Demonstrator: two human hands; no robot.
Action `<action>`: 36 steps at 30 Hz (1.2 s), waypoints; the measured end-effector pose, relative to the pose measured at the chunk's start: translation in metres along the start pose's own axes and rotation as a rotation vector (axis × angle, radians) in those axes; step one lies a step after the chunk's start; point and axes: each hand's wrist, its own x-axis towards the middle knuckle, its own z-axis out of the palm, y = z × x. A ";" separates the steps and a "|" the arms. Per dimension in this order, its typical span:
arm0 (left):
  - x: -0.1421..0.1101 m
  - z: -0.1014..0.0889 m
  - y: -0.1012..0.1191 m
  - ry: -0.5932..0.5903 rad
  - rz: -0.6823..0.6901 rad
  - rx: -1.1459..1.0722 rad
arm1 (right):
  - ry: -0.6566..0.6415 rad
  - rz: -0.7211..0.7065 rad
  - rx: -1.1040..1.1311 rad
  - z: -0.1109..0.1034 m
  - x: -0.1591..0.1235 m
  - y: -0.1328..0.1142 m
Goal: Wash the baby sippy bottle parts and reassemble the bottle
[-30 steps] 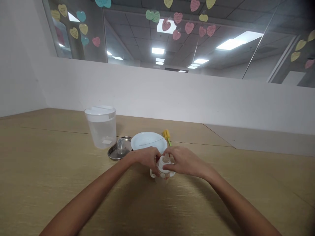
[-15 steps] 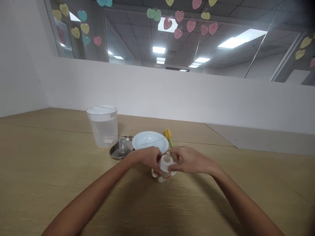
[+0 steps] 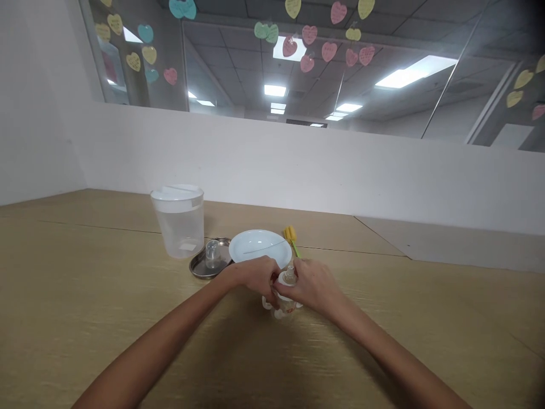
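The right hand (image 3: pixel 313 284) pinches the collar of a handled baby bottle (image 3: pixel 284 301), and the left hand (image 3: pixel 253 276) curls closed against its side. The bottle stands on a wooden table (image 3: pixel 85 238), just before a white plate (image 3: pixel 259 247), near a yellow bottle brush (image 3: pixel 290 233).

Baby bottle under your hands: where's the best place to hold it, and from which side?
Probably low on the body of the baby bottle, coming from the near side. It stands upright, and the side handle sticks out by the left hand, giving a firm hold while the right hand stays near the teat.
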 end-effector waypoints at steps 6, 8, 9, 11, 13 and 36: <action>0.000 0.001 0.010 0.015 -0.026 0.140 | -0.039 0.041 -0.003 0.003 0.002 -0.005; -0.004 -0.005 0.014 0.011 -0.040 0.209 | -0.031 0.035 0.010 0.003 0.001 -0.005; -0.009 -0.011 0.015 0.016 -0.041 0.231 | -0.029 0.028 0.019 0.003 0.001 -0.005; -0.023 -0.028 0.012 0.071 -0.037 0.226 | -0.034 0.010 0.031 0.002 0.000 -0.004; -0.042 -0.049 0.002 0.211 -0.067 0.165 | -0.043 -0.012 0.028 0.002 0.000 -0.003; -0.049 -0.060 -0.114 0.300 -0.855 0.441 | -0.054 -0.133 0.164 -0.038 0.013 0.002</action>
